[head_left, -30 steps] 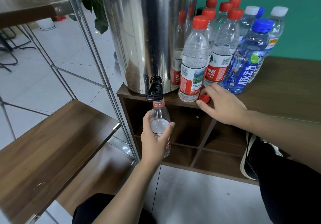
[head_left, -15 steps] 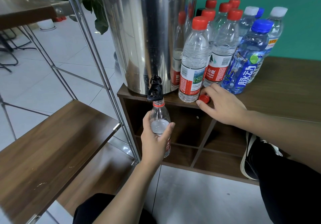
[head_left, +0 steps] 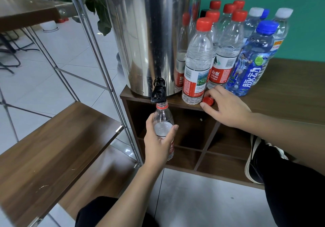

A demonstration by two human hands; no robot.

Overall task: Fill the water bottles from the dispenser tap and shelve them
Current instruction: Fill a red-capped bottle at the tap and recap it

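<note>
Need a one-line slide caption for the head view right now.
Left hand holds open bottle under tap; right hand rests by loose red cap.

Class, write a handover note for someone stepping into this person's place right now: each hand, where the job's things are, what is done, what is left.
Left hand grips the uncapped bottle under the black tap; water shows inside it, partly full.
Right hand rests on the cabinet top, fingers touching the loose red cap.
Capped bottles stand beside the steel dispenser.
Left: finish filling, cap the bottle, shelve it on the wooden shelf. Whether the others need filling, I cannot tell.
</note>
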